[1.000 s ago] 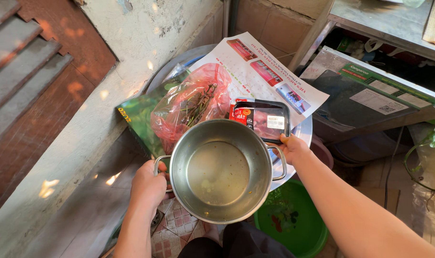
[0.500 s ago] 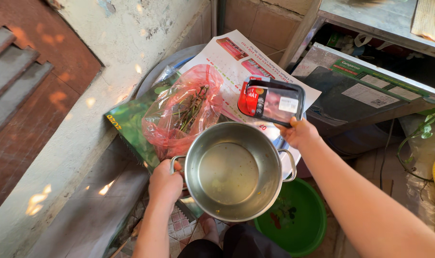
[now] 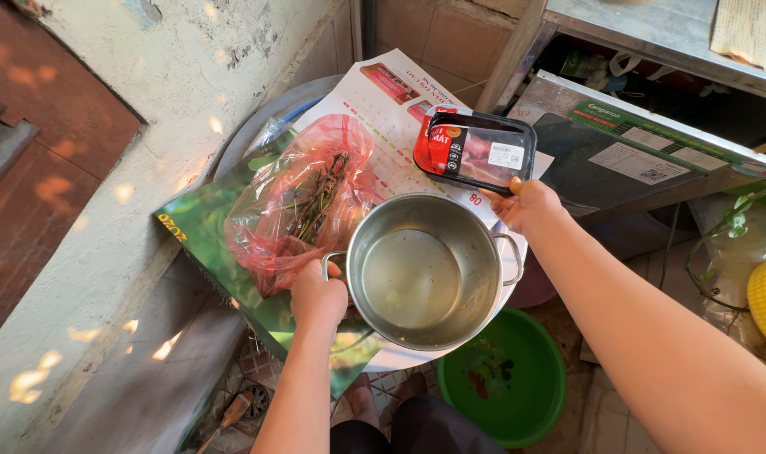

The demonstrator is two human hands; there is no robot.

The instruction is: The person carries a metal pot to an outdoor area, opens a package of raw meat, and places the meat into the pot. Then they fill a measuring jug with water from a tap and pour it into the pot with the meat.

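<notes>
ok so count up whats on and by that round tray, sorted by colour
silver: 1, the steel pot gripped by the left hand
red: 2, the plastic bag of herbs and the red-labelled meat pack in the right hand
green: 2, the green poster and the green basin
total: 5

The left hand point(image 3: 317, 298) hides the steel pot's point(image 3: 425, 269) near handle.
</notes>
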